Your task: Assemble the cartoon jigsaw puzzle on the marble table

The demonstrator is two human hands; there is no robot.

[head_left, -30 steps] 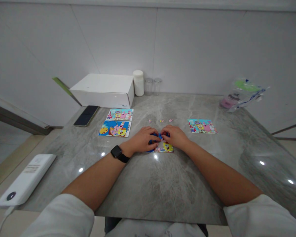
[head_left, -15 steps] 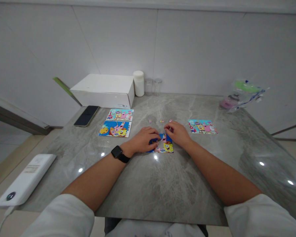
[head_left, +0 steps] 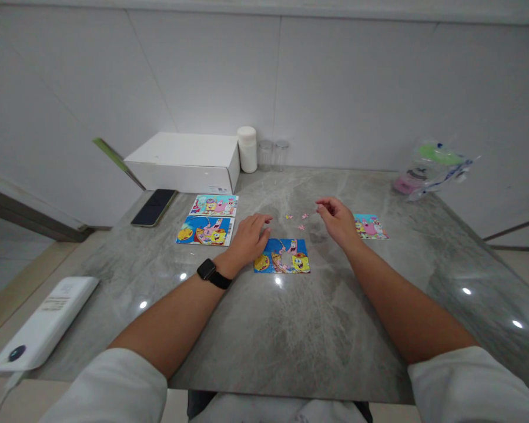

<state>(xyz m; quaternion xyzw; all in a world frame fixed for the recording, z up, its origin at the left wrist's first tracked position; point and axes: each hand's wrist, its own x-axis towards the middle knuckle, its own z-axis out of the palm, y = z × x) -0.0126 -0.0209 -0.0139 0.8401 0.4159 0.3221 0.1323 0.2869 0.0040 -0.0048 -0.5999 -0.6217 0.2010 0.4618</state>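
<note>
A picture jigsaw puzzle (head_left: 300, 244) with blue and yellow cartoon figures lies before me. A grey gap shows near its middle. My left hand (head_left: 249, 238) rests by its upper left corner, fingers stretched out and thumb apart, holding nothing I can see. A black watch (head_left: 208, 270) is on that wrist. To the right of the small loose puzzle pieces (head_left: 301, 227), my right hand (head_left: 338, 222) is raised with loosely bent fingers. No piece shows in it. That hand partly covers a light blue cartoon card (head_left: 372, 227).
At left lie two cartoon picture cards (head_left: 206, 230), a phone (head_left: 154, 207) and a white power bank (head_left: 48, 320) with a cable. Along the wall stand a white box (head_left: 180, 161), a white bottle (head_left: 247, 150) and two clear glasses (head_left: 281, 155). A plastic bag (head_left: 432, 170) sits back right.
My right hand has moved up and right, away from the puzzle. My left hand has drawn back leftward, uncovering the puzzle's left side. A loose piece now shows where my right hand was.
</note>
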